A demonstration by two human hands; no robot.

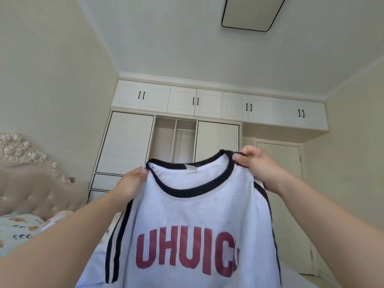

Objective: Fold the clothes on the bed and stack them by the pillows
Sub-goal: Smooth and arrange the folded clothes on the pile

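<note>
A light grey T-shirt with a black collar, black sleeve stripes and red letters hangs in the air in front of me, front side toward me. My left hand pinches its left shoulder beside the collar. My right hand pinches the right shoulder, slightly higher. The shirt's lower part runs out of the bottom of the view. The bed with a floral sheet shows only at the lower left; pillows are not clearly visible.
A padded, carved headboard stands at the left. A white wardrobe with an open middle section fills the far wall, and a door is at the right.
</note>
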